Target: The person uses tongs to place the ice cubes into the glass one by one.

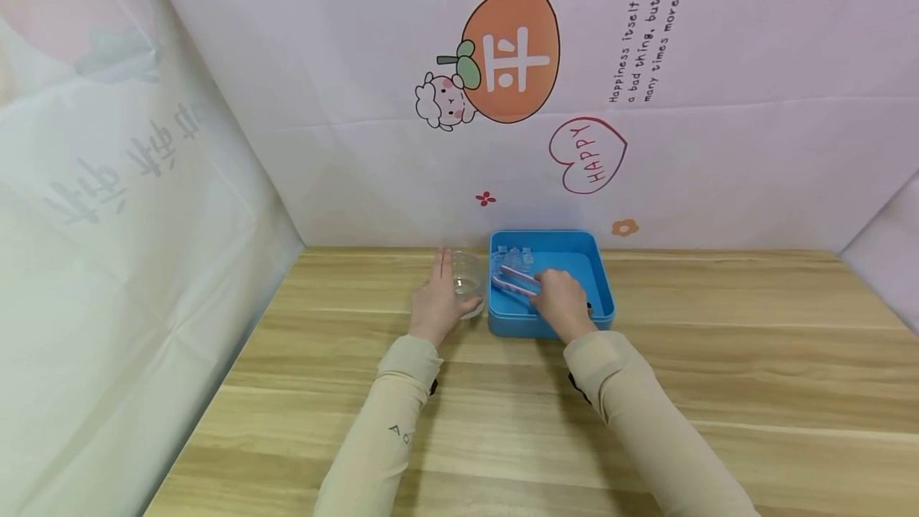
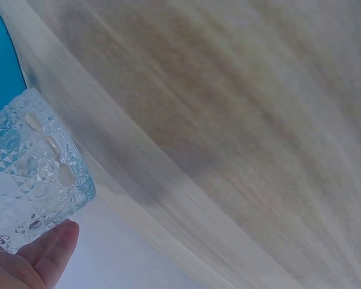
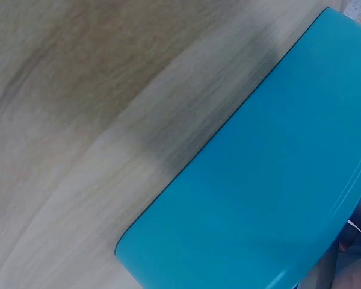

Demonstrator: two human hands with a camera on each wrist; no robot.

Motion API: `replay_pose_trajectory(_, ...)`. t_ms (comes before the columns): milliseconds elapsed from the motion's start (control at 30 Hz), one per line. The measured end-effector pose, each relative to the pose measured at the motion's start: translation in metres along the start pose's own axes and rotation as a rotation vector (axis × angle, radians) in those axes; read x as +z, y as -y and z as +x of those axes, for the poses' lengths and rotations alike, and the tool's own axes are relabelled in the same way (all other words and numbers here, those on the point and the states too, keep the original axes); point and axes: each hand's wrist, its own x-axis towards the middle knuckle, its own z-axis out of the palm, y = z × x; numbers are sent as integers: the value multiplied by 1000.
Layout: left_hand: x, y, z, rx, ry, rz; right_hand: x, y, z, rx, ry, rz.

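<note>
A clear glass [image 1: 469, 270] stands on the table at the left side of a blue box [image 1: 601, 274]. My left hand [image 1: 435, 303] holds the glass from the left, thumb at its near side. The left wrist view shows the cut pattern of the glass [image 2: 39, 165], with fingertips [image 2: 63, 238] at its side. Over the box, my right hand [image 1: 562, 301] grips pink tongs [image 1: 518, 281] whose tips point left. Beyond the tongs, several clear cubes [image 1: 513, 255] lie in the box's far left corner. Its blue wall [image 3: 246, 162] hides much of the right hand in the right wrist view.
The wood-grain table [image 1: 718, 357] extends to both sides of the box and toward me. A printed white cloth [image 1: 373, 166] hangs right behind the box and glass, and another white sheet [image 1: 179, 301] borders the table's left edge.
</note>
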Motion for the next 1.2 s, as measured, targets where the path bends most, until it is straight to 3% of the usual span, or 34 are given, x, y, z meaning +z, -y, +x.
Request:
replay_pose_trajectory(333, 1, 0, 1, -2, 8, 15, 1, -1, 4, 34, 18, 9)
replay_pose_trajectory(700, -2, -2, -1, -4, -2, 6, -1, -4, 7, 7, 45, -1)
replay_pose_trajectory(1200, -1, -2, -2, 1, -11, 12, -4, -6, 4, -12, 13, 2)
